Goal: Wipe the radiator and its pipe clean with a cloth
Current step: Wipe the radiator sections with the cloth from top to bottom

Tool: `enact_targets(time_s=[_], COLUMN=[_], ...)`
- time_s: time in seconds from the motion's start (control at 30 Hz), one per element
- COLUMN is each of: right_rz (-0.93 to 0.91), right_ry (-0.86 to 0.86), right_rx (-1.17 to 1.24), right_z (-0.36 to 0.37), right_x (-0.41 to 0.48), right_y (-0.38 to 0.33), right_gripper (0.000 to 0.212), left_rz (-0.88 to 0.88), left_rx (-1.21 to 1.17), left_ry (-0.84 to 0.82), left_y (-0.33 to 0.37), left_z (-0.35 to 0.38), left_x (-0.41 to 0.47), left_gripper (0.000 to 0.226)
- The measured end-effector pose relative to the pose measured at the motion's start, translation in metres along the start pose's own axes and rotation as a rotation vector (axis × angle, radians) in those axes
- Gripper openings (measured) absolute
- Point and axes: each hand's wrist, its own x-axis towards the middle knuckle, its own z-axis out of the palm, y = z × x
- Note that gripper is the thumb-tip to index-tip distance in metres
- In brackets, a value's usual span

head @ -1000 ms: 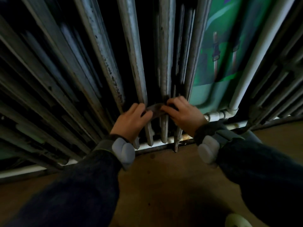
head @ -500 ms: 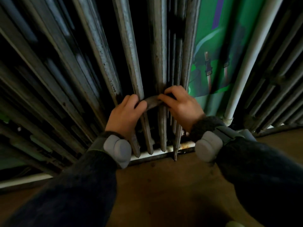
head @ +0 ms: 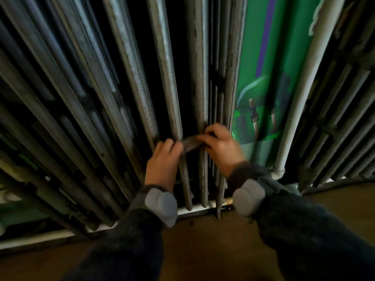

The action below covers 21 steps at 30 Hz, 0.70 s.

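Note:
A tall grey radiator with rusty vertical fins fills the view in front of me. A dark grey cloth is stretched as a strip across two of its fins near the lower part. My left hand grips the cloth's left end and my right hand grips its right end. A white vertical pipe runs down on the right to a fitting near the floor.
A green painted wall shows between the radiator and the pipe. More dark radiator fins stand at the far right. A white horizontal pipe runs low along the wall above the brown floor.
Both hands have slid the cloth upward along the fins. The view has tilted, so the lower pipe fitting sits further down.

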Motion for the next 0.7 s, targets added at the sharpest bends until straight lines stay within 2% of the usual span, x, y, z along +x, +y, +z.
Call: enact_targets(time_s=[0.1,0.17,0.2,0.23,0.27,0.33,0.47,0.6,0.7], right_rz=[-0.015,-0.042,-0.068,-0.082,-0.095,-0.090,-0.086,-0.015,0.032], right_ry=[-0.135,-0.137,-0.121,-0.112,-0.106,-0.091,0.037,0.163,0.329], right_rx=[-0.074,-0.082,-0.083,-0.075,-0.071,-0.038,0.037,0.109,0.164], right_z=[0.017,0.021,0.021,0.020,0.018,0.014,0.015,0.007,-0.013], right_x=[-0.030,-0.033,-0.031,-0.028,-0.027,-0.023,-0.014,0.004,0.043], right_y=[0.003,0.005,0.008,0.010,0.013,0.017,0.021,0.014,0.000], right_gripper=[0.020,0.015,0.006,0.010,0.023,0.033,0.028,0.023,0.025], left_rz=[0.065,0.090,0.103,0.116,0.130,0.143,0.098,0.038,-0.010], left_rx=[0.075,0.089,0.091,0.089,0.076,0.039,-0.001,0.002,-0.071], left_ry=[-0.216,-0.222,-0.200,-0.169,-0.133,-0.079,0.034,0.236,0.397], left_y=[-0.001,-0.003,-0.003,-0.005,-0.007,-0.009,-0.005,0.005,0.010], left_z=[0.016,0.018,0.017,0.017,0.016,0.015,0.010,-0.002,-0.021], left_x=[-0.027,-0.028,-0.025,-0.022,-0.020,-0.017,-0.002,0.025,0.055], left_gripper=[0.063,0.070,0.071,0.071,0.070,0.067,0.056,0.014,0.010])
